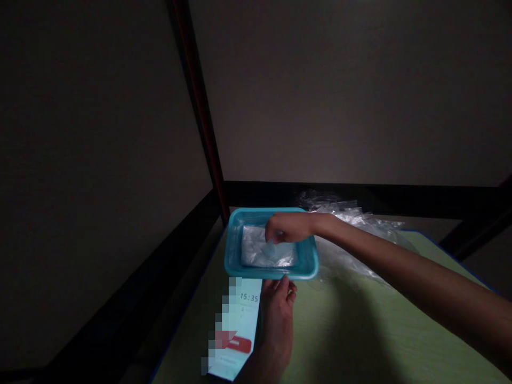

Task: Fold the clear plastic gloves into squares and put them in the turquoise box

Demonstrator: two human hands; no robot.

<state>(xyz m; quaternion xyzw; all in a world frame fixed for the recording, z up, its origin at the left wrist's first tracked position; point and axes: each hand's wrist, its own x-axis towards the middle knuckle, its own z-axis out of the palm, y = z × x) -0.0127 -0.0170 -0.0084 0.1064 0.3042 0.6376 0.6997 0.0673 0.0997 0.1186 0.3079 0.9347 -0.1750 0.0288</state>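
A teal plastic tray [233, 240] sits on a green table top [360, 330] in a dim room, with clear plastic bags lying flat inside it. My right hand [288, 228] reaches over the tray and pinches a small clear plastic piece [269, 249] above the bags. My left hand [277, 320] rests on the table just in front of the tray, fingers curled round the edge of a lit phone [237, 330] whose screen reads 15:35.
A heap of crumpled clear plastic bags [352, 224] lies behind and to the right of the tray. A dark red post [202, 112] rises at the table's far left corner. Dark rails run along the table's back and left edges.
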